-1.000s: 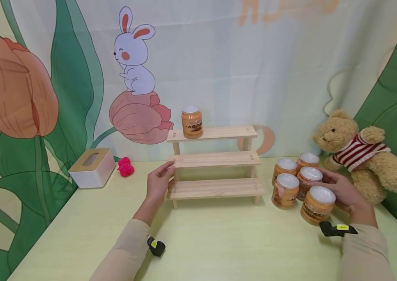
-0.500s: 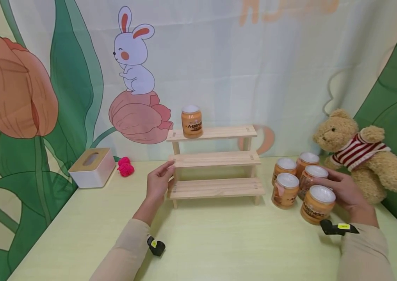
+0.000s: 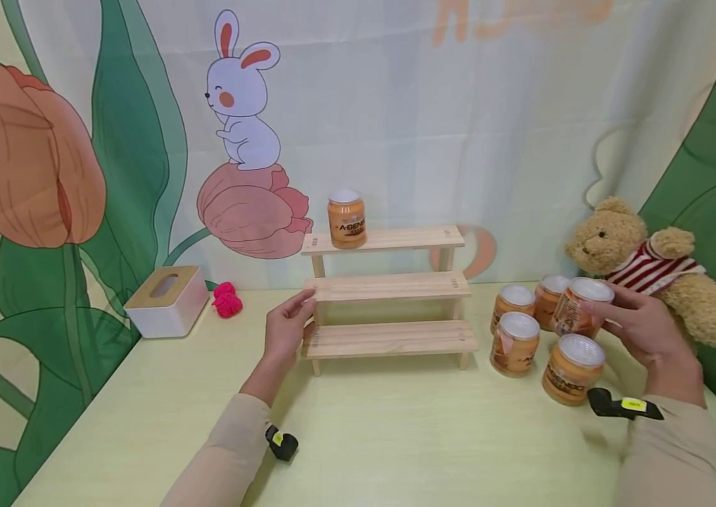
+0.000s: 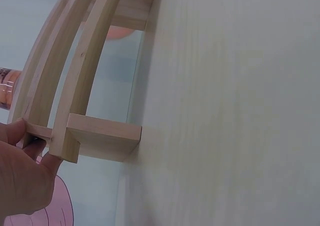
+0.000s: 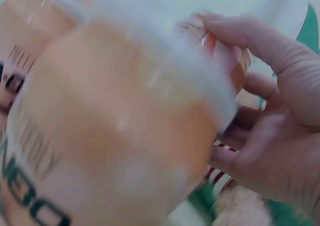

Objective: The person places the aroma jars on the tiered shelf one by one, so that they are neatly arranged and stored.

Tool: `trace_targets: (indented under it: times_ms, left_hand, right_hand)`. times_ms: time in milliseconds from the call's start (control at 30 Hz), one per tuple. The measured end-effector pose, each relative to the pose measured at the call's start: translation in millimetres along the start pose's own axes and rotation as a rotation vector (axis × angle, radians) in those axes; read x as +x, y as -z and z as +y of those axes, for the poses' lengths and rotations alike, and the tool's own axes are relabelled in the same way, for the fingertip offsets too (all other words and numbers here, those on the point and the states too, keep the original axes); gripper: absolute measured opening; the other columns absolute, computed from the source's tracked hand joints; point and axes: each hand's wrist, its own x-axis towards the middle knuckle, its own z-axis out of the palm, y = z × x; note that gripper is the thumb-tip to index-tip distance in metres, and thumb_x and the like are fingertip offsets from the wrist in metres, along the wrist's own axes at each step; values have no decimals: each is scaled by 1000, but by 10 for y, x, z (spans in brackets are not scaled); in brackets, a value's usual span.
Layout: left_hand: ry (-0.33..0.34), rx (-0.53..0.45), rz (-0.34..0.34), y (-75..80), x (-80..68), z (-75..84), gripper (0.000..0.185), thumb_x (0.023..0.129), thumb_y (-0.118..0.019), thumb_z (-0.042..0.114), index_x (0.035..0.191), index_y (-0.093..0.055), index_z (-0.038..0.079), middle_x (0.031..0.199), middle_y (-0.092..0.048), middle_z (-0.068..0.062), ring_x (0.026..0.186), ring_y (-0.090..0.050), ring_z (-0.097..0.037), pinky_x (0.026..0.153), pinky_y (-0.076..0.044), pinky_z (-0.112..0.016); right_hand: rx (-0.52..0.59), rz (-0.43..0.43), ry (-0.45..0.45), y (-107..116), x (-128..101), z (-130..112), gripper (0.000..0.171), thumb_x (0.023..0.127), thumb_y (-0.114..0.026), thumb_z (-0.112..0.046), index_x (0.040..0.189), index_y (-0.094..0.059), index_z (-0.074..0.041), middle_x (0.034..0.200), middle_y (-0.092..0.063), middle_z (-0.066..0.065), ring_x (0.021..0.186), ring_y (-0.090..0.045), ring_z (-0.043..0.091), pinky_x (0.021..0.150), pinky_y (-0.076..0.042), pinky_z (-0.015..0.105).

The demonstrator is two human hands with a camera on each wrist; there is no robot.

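My right hand [image 3: 652, 331] grips an orange jar [image 3: 574, 313] with a white lid, its thumb on the near side. That jar is lifted and tilted a little above the other jars. In the right wrist view, a nearer jar [image 5: 115, 126], large and blurred, covers part of the held jar [image 5: 235, 61]. At the left end of a three-tier wooden display stand [image 3: 389, 286], my left hand [image 3: 284, 331] holds the side frame between thumb and fingers, as the left wrist view shows. Another orange jar [image 3: 348, 222] stands upright on the top tier's left part.
Several matching jars, such as the front one [image 3: 573, 372], stand on the table right of the stand. Behind them leans a teddy bear [image 3: 639, 260]. A tissue box [image 3: 167, 303] and pink yarn ball [image 3: 227, 301] sit at left, before a printed curtain [image 3: 522, 141].
My right hand has raised one jar out of the group and carried it slightly right and up. The left hand has stayed on the stand.
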Motion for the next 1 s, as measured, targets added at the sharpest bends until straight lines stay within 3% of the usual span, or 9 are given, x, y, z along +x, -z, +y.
trace_targets:
  times_ms: [233,400,533,667,767,900,1000]
  left_hand:
    - [-6,-14,-4,4,-7,14,30,98,-66,17,127,-70,12,117,-66,-15,119,-61,-30,92,-54,-39]
    - [-15,-17,0,2,-14,23,29,98,-66,16,126,-71,12,116,-67,-12,119,-61,-29,92,-55,-40]
    - [-23,-25,-5,-6,-4,11,30,97,-68,16,126,-71,11,117,-67,-13,118,-62,-30,91,-55,-40]
    - [-25,-31,-16,-16,2,5,30,96,-69,17,126,-71,12,117,-67,-13,117,-62,-29,91,-55,-38]
    - [-22,-24,-9,-4,2,1,30,96,-69,18,126,-71,12,121,-67,-12,116,-62,-28,91,-55,-39]
    - [-18,-20,-8,14,-3,2,30,97,-68,18,126,-71,13,122,-67,-12,117,-62,-28,92,-55,-40]
    - [-19,-20,-9,17,-2,0,30,97,-68,17,126,-71,12,114,-67,-12,117,-62,-28,90,-55,-39]
  right_hand:
    - [-29,53,2,-169,-31,-323,81,90,-76,-10,156,-28,-3,102,-65,-21,92,-60,-5,73,-52,12]
    - [-88,83,-27,-331,-54,-483,87,86,-81,-18,156,-30,-2,105,-60,-17,97,-55,2,73,-51,12]
    - [-61,28,-2,-467,-77,-571,80,89,-78,-14,155,-34,-4,105,-63,-15,92,-55,6,72,-50,15]
    - [-10,-50,59,-612,-80,-621,46,92,-72,-5,136,-61,-16,101,-67,-10,83,-56,8,69,-50,19]
    - [-30,-113,88,-768,-45,-635,34,94,-70,-5,124,-66,-19,106,-65,-5,82,-57,10,70,-50,21]
    - [-147,-165,101,-1043,9,-647,53,96,-69,-11,145,-49,-4,113,-60,-5,91,-59,8,74,-52,20]
    - [-217,-189,93,-1258,21,-656,65,95,-70,-14,149,-39,5,115,-60,-7,103,-60,7,82,-53,20]
